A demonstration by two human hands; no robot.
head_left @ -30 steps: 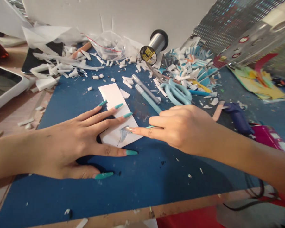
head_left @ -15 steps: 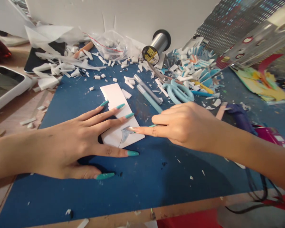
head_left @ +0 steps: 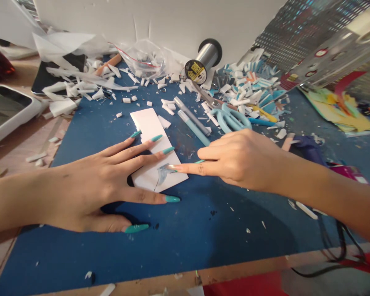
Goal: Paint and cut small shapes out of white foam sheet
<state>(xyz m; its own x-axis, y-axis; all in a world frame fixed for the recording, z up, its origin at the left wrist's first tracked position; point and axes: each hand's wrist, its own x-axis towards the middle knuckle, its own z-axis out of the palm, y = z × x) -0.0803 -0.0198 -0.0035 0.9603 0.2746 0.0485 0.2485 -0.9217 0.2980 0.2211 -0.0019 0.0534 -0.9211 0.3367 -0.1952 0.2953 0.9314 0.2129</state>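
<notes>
A white foam strip (head_left: 148, 127) lies on the blue cutting mat (head_left: 185, 238). My left hand (head_left: 89, 189) rests flat and open on the strip's near end, its fingers with teal nails spread across the strip. My right hand (head_left: 237, 160) comes in from the right with its other fingers curled and the index finger stretched out, its tip on the strip's near right corner. A small grey-blue shape (head_left: 162, 172) shows on the foam just under that fingertip; I cannot make out whether it is a blade or a mark.
Light blue scissors (head_left: 230, 117), a grey pen (head_left: 191, 110) and a teal pen (head_left: 195, 130) lie behind my right hand. A wire spool (head_left: 202, 59), a plastic bag (head_left: 143, 59) and heaps of foam offcuts (head_left: 249, 90) crowd the back. A phone (head_left: 6, 113) sits left, a glue gun (head_left: 311, 150) right.
My right hand has edged slightly away along the strip's corner. The left hand and the strip stay where they were.
</notes>
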